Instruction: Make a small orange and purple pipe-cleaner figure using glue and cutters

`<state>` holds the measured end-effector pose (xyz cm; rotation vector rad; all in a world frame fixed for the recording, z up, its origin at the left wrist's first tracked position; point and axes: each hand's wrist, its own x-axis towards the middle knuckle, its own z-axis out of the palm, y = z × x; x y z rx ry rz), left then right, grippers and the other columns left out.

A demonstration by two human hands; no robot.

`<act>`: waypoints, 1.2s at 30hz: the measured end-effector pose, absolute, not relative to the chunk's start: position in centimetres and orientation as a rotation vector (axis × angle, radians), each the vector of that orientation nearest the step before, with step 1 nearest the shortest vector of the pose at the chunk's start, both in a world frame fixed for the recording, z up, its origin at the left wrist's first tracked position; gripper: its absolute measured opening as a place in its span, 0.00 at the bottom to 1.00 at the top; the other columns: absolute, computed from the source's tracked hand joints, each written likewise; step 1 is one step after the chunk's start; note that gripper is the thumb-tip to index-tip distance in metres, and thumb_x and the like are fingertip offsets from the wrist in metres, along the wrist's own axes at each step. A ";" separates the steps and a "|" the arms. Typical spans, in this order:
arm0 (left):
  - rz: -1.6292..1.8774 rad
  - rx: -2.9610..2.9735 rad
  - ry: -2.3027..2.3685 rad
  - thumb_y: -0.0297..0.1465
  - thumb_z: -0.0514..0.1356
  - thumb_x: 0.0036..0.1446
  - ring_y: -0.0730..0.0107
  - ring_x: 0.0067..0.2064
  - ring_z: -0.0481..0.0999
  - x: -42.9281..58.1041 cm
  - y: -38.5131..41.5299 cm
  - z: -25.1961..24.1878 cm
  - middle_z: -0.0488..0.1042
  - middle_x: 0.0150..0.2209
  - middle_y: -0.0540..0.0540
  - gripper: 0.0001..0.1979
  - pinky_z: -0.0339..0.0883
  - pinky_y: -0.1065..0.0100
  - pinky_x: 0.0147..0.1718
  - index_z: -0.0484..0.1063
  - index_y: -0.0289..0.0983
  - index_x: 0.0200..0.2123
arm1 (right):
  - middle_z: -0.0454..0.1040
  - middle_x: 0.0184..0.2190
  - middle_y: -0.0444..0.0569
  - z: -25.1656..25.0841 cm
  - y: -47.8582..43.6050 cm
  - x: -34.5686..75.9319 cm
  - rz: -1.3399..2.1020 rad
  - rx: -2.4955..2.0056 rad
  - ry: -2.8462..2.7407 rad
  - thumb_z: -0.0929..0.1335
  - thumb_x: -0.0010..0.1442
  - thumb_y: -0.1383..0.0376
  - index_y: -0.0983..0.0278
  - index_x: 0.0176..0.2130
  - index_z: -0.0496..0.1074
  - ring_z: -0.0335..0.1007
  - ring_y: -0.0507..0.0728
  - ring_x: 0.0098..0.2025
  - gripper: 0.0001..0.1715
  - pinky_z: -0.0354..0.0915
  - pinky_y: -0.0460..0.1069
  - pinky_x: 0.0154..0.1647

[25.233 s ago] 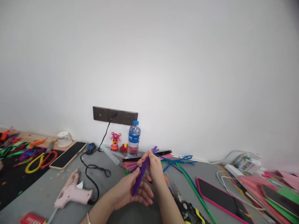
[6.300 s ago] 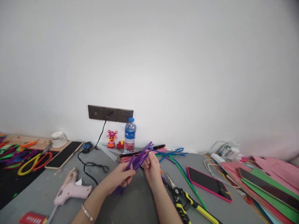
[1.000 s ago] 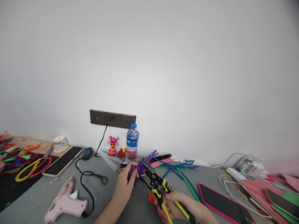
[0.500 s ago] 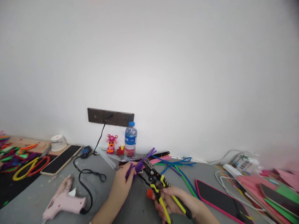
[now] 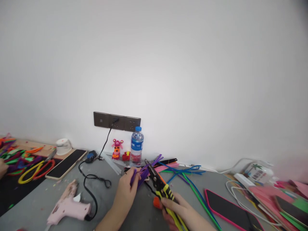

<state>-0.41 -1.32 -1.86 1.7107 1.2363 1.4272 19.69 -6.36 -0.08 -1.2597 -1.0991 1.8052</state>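
Note:
My left hand pinches a bundle of purple pipe cleaners above the grey table, their ends pointing up and right. Wrapped around the yellow-and-black handles of a pair of pliers is my right hand. The pliers' dark jaws lie right beside the purple bundle; whether they grip a strand I cannot tell. A small orange piece sits by my right fingers. Behind the jaws lie pink pipe cleaners, blue pipe cleaners and green ones.
At left are a pink glue gun with a black cord, a phone, scissors and another person's hand. A water bottle stands near the wall beside a small figure. A pink-edged phone lies right.
The pliers' handles have come together in my right hand, and the jaws have moved slightly left. Another person's hand has appeared at the left edge. The view has shifted slightly left.

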 end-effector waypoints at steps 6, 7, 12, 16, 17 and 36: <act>1.345 1.521 1.093 0.44 0.52 0.60 0.71 0.23 0.66 0.2 -1.7 -1.2 0.69 0.24 0.50 0.16 0.59 0.71 0.24 0.69 0.38 0.36 | 0.65 0.18 0.38 -0.1 -5.7 19.5 1.774 -1.077 -1.080 0.72 0.48 0.43 0.63 0.33 0.63 0.58 0.47 0.16 0.29 0.56 0.44 0.19; 1.287 1.448 1.018 0.46 0.52 0.60 0.75 0.19 0.62 0.4 -1.8 -1.3 0.68 0.23 0.52 0.18 0.55 0.73 0.20 0.69 0.38 0.39 | 0.65 0.19 0.38 -0.1 -5.6 19.6 1.777 -1.026 -1.047 0.72 0.49 0.44 0.64 0.34 0.64 0.60 0.48 0.18 0.28 0.58 0.44 0.21; 1.057 1.227 0.716 0.47 0.56 0.55 0.83 0.15 0.51 1.2 -2.0 -1.8 0.67 0.25 0.54 0.21 0.47 0.75 0.16 0.66 0.38 0.44 | 0.66 0.22 0.41 0.5 -5.4 21.1 1.927 -0.843 -0.975 0.71 0.53 0.49 0.65 0.37 0.67 0.61 0.49 0.22 0.24 0.60 0.47 0.27; 1.065 1.199 0.752 0.49 0.56 0.54 0.83 0.17 0.55 1.2 -1.7 -2.3 0.68 0.27 0.51 0.21 0.49 0.75 0.15 0.70 0.36 0.39 | 0.67 0.24 0.44 1.1 -5.9 22.2 2.051 -0.791 -1.035 0.70 0.55 0.50 0.66 0.38 0.68 0.64 0.51 0.24 0.23 0.62 0.48 0.30; 1.073 1.207 0.784 0.50 0.56 0.55 0.83 0.16 0.56 1.2 -1.6 -2.4 0.68 0.27 0.51 0.23 0.49 0.75 0.14 0.69 0.36 0.41 | 0.67 0.24 0.44 1.2 -6.0 22.3 2.047 -0.789 -1.031 0.70 0.55 0.50 0.66 0.39 0.68 0.64 0.51 0.24 0.23 0.62 0.48 0.30; 1.284 1.215 0.889 0.49 0.56 0.55 0.80 0.18 0.56 0.8 -1.1 -2.3 0.68 0.25 0.53 0.25 0.48 0.75 0.16 0.66 0.36 0.46 | 0.70 0.21 0.45 0.6 -6.7 21.1 2.167 -0.994 -1.023 0.72 0.50 0.49 0.68 0.37 0.70 0.66 0.50 0.20 0.26 0.58 0.45 0.24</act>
